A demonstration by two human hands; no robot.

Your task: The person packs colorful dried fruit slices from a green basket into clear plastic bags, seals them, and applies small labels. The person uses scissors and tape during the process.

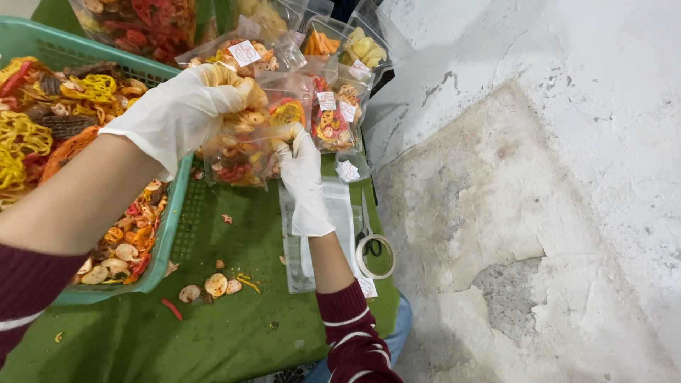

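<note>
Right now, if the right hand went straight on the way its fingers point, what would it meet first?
The right hand points up and away, already gripping the clear bag of chips that the left hand fills. Past it, probably the packed bags behind; depth is unclear.

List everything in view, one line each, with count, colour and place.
clear bag of mixed chips: one, red and yellow contents, held in both hands
green basket: one, at left, full of mixed chips
filled bags: several, clear with white labels, stacked at top
loose chips: a few, pale and red, on the green cloth
tape roll: one, pale, right cloth edge
empty bags: a stack, clear, under right wrist
left hand: white glove, gripping bag top
right hand: white glove, on bag's side
</note>
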